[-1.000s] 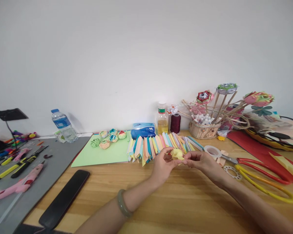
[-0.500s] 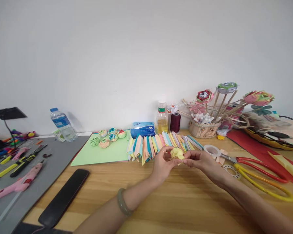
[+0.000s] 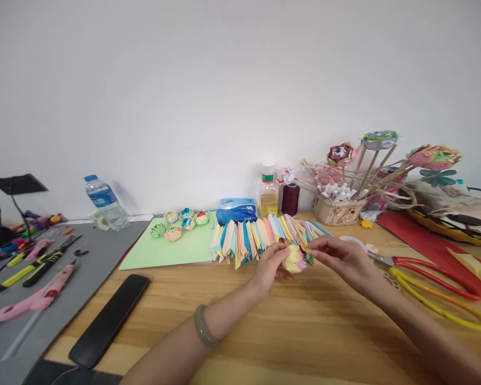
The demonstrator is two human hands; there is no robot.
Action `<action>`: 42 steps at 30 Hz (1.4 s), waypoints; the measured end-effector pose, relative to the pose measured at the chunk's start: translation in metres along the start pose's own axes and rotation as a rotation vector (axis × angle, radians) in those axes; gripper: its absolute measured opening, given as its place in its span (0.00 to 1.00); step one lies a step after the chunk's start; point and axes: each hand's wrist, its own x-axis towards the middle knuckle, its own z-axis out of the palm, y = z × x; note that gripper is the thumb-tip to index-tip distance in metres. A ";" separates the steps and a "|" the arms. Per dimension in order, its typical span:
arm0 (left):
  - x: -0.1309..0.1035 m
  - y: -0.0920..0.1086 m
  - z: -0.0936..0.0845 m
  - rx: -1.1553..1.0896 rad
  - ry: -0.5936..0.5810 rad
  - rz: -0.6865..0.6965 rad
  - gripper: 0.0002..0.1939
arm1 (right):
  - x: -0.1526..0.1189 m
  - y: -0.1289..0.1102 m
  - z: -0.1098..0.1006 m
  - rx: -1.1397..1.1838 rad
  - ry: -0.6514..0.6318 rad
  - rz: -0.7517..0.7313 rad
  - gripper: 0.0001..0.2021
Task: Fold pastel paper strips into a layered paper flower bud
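Looks to be shaping or adjusting a layered yellow paper flower (image 3: 293, 259), tinged pink and lilac at the lower right; held over the desk (image 3: 264, 342), toward its far edge, just in front of the near ends of a row of folded paper strips (image 3: 229, 240).

Gripping the flower by its left side with the left hand (image 3: 269, 267), fingers bent in close against the petals, partly hidden; bringing the right hand (image 3: 340, 262) close to the flower's other side, thumb and forefinger nearly together at the tips; too small to tell whether touching a petal, pinching something slight or holding nothing.

Seems to call next for a steady, soft hold on the left and a careful fingertip placing on the right, so as not to crush or loosen the layers.

Farther out, beyond the strips toward the desk's far edge: a blue tissue packet (image 3: 236, 211), a bottle of yellow liquid (image 3: 270, 206) and a dark maroon thread spool (image 3: 289, 199); to the right, toward the same edge, a small basket (image 3: 339, 211) with sticks and finished-looking paper flowers; nearer, beside the right forearm, scissors with red and yellow handles (image 3: 436, 278).

To the left, a light green paper sheet (image 3: 152, 256), bearing six small paper flowers (image 3: 173, 232) toward its far left corner; past it, a grey mat (image 3: 104, 251) with a pink glue gun (image 3: 40, 299).
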 end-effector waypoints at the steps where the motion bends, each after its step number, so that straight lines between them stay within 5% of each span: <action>1: 0.001 -0.001 0.000 0.001 -0.014 -0.023 0.21 | 0.000 -0.001 0.001 -0.028 0.006 -0.077 0.11; 5: 0.002 -0.005 0.001 0.057 -0.076 -0.089 0.23 | -0.003 -0.005 0.008 -0.095 -0.067 -0.242 0.10; 13: 0.000 -0.009 0.002 0.092 -0.157 -0.219 0.36 | -0.005 -0.009 0.009 -0.046 -0.147 -0.098 0.12; 21: -0.003 -0.006 0.004 -0.030 -0.167 -0.150 0.32 | -0.007 -0.001 0.017 -0.151 -0.049 -0.256 0.09; 25: -0.005 -0.002 0.005 -0.013 -0.141 -0.228 0.28 | -0.004 -0.005 0.017 -0.019 -0.104 -0.029 0.10; 31: 0.000 -0.008 -0.002 0.064 -0.237 -0.338 0.31 | 0.001 0.001 0.014 0.505 -0.383 0.412 0.11; 37: 0.004 -0.006 -0.007 -0.001 -0.335 -0.391 0.30 | 0.001 0.007 0.020 0.693 -0.427 0.525 0.16; 42: 0.006 -0.004 -0.009 -0.031 -0.307 -0.431 0.32 | 0.002 0.011 0.016 0.686 -0.248 0.490 0.14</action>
